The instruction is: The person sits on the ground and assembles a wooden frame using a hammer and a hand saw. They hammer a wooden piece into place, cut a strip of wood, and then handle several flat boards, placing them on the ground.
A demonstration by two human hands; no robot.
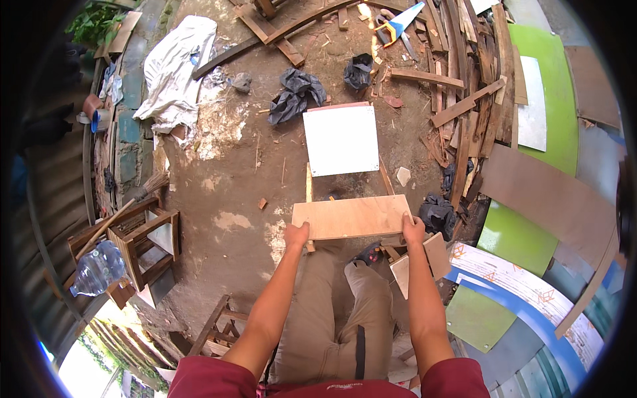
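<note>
At centre, above the person's knees: 1 rectangular plywood panel point(352, 217), pale brown, smooth-faced, faint grain, thin edge, held level over the dirt floor point(225, 179).

Hands: left hand point(296, 235) closed on the panel's near-left corner, thumb on top; right hand point(413, 230) closed on the near-right corner. Both grip the same board, well apart from each other.

Step in hand, as judged: panel lifted and held for carrying or placing. Any further move calls for an even 2-handed hold so the thin sheet stays flat, and clearance from the scrap underfoot.

Nearby items:
- 1 white square board point(341, 140), glossy, lying flat on the ground just beyond the panel.
- 1 narrow wooden strip point(308, 189), between white board and panel, partly hidden.
- 1 small pale offcut point(419, 264), near right, below the right hand.
- 2 crumpled black plastic bags point(296, 95), far centre; another black plastic bag point(436, 213) right of the panel.
- 1 handsaw point(398, 25), blue and yellow, far.
- Heap of rough dark timber offcuts point(468, 113), far right.
- 1 large brown sheet point(547, 196), right, over green and blue sheets.
- 1 small wooden frame stool point(147, 242), left; 1 clear plastic bottle point(98, 266) beside it.
- 1 white cloth point(174, 69), far left.
</note>
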